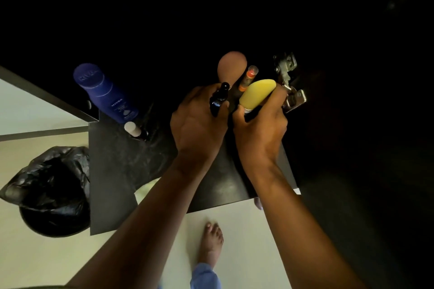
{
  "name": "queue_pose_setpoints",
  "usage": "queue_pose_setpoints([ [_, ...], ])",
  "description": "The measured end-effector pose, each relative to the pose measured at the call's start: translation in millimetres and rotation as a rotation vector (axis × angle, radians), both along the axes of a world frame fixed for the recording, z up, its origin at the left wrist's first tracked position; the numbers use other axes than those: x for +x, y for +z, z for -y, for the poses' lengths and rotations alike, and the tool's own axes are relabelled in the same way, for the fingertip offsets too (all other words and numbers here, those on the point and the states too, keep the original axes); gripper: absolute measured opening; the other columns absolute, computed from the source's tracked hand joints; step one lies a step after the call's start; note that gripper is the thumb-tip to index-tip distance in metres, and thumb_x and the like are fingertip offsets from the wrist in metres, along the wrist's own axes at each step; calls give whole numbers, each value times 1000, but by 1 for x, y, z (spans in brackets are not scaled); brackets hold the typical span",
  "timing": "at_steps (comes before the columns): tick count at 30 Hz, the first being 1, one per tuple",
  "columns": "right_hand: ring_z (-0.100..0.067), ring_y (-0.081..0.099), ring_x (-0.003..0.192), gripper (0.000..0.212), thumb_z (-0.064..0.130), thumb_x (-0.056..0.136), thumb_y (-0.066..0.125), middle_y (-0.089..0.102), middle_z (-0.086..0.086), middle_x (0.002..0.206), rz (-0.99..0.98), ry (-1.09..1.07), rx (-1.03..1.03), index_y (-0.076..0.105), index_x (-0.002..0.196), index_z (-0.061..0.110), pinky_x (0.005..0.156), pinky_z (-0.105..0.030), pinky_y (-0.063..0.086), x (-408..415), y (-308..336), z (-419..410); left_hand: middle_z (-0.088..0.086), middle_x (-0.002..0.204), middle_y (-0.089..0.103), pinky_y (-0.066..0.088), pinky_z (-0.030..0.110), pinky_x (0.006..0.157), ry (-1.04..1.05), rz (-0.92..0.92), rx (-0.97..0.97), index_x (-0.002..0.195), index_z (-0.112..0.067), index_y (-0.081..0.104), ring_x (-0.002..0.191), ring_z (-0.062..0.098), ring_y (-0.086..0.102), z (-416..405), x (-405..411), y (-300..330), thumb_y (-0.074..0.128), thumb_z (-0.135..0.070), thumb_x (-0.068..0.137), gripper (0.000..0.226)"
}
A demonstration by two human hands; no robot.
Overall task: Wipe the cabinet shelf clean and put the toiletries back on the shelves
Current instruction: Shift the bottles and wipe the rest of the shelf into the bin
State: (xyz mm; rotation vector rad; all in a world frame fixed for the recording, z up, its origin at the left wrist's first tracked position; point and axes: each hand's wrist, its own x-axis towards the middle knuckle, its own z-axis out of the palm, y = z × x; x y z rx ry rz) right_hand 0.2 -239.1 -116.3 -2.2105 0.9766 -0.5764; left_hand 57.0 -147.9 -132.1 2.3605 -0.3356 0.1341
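Both hands were busy at the right end of the dark shelf (122, 166). The left hand (197, 122) was closed around a small black bottle (219, 97), and the right hand (260, 129) was closed around a yellow tube (257, 94). Just behind them stood a pink tube (231, 68) and a thin orange tube (247, 77), very near to the fingers. A blue lotion bottle (105, 94) and a little white-capped bottle (132, 128) stood well apart, at the left end.

I think the main danger was crowding. If either hand pushed forward to set its item down, the knuckles could knock the pink tube or the orange one over. The right hand was also close to the metal hinge (290, 84), which could scrape the fingers. The inside was very dark, so it was hard to judge free space.
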Motion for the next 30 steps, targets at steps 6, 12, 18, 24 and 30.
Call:
queue_pose_setpoints([
  [6,-33,72,96,70,28,88,78,65,-2,128,-9,-10,70,37,145,24,78,-48,62,-5,-8,1,-4,119,76,39,16,91,19,-118,-72,139,-27,63,112,12,71,-3,-8,-1,69,-42,90,52],
  [12,-4,67,85,45,13,93,72,58,2,129,34,-14,100,54,134,21,72,-23,59,-55,8,-20,-5,107,77,55,13,79,-25,-79,-211,126,-20,71,84,-2,70,-58,-52,19,71,-20,91,35],
  [18,-6,64,78,22,14,91,75,65,4,97,61,250,148,68,112,18,65,-16,53,-62,12,-69,2,70,65,46,25,57,237,-58,-422,76,-8,65,62,11,60,-134,-82,15,52,18,76,29],
  [24,-8,66,87,44,25,91,76,63,0,125,-37,609,213,60,132,20,74,-26,60,-13,5,-106,-5,110,74,53,17,94,369,-53,-441,120,-4,71,104,-1,70,-157,-44,23,52,11,91,37],
  [30,-9,64,77,40,24,86,78,63,2,117,-19,629,137,65,123,21,74,-36,59,14,0,-121,-10,117,74,58,45,92,136,-114,-274,129,-23,62,108,11,71,-154,-5,13,61,-25,101,29],
])
